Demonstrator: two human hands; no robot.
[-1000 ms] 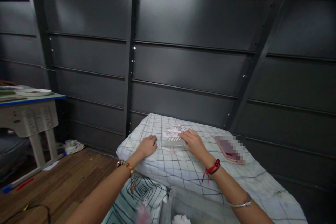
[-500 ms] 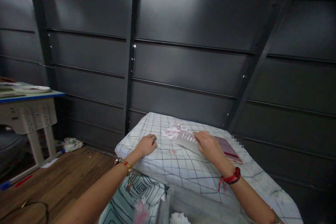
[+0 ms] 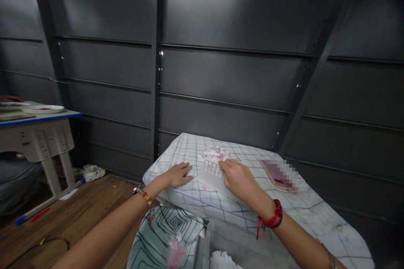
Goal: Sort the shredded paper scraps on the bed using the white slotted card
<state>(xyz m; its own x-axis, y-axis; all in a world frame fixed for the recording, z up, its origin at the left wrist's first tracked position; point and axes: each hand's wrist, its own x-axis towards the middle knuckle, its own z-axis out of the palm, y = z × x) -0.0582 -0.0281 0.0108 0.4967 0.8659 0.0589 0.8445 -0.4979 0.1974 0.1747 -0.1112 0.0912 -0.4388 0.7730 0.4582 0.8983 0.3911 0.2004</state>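
Note:
My left hand (image 3: 179,175) rests flat on the white grid-patterned cloth (image 3: 189,201), fingers spread and nothing in them. In my right hand (image 3: 239,176) is a white slotted plastic piece (image 3: 211,173), gripped by its right side and tilted over the cloth. My fingers hide part of it, and its full shape cannot be made out. Just behind it lies a pile of small white and pink scraps (image 3: 216,152). A phone-like pink-edged device (image 3: 274,172) lies on the cloth to the right of my right hand, partly pixelated.
Below the cloth's front edge stands a grey translucent bin (image 3: 252,243) with white pieces (image 3: 221,259) in it. Beside it are a teal patterned fabric (image 3: 151,239) and a blurred pink item (image 3: 176,254). A desk (image 3: 47,134) stands left; a dark panelled wall (image 3: 221,71) rises behind.
My right hand has moved left with the slotted piece, which now stands steeper, close in front of the scraps. My left hand's fingers have spread out more. The view has shifted slightly.

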